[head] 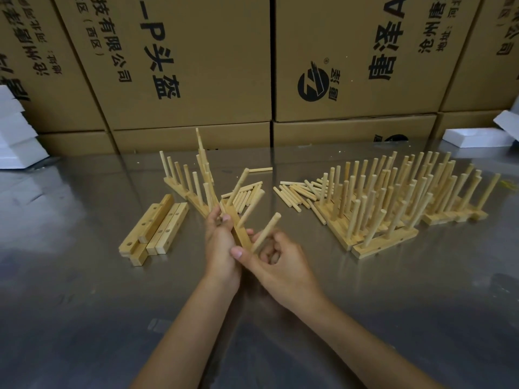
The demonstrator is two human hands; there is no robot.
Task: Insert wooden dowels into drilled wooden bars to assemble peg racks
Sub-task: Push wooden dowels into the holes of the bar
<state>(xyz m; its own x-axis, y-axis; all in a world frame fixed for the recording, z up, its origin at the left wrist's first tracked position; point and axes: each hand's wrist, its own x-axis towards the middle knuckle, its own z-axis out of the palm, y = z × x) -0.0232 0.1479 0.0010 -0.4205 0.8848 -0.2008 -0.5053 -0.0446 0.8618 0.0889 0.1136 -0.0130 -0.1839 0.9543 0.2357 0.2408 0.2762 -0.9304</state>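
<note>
Two bare hands meet over the middle of a shiny metal bench [84,318]. The left hand [220,245] has its fingers curled round a drilled wooden bar [238,228], holding it tilted just above the bench, with its near end between the two hands. Two dowels already stand in that bar: one [238,187] at its far end and another [252,206] further along, both leaning away to the right. The right hand [276,262] pinches a third dowel [265,233] between thumb and curled fingers, its lower end right at the near part of the bar; whether it is seated in a hole cannot be told. Left of the hands lies a small stack of bare drilled bars [154,228], flat on the bench, holes facing up. Just behind the left hand stand two racks with pegs fitted [185,183], one leaning against the other. Loose dowels lie in a pile [247,196] behind the held bar, and a second pile [297,193] lies further right. Beyond that, many finished peg racks [398,203] stand packed side by side. Printed cardboard boxes [182,66] form a wall along the back of the bench, with white foam pieces [16,130] at the left edge and a white tray [474,137] at the right.
</note>
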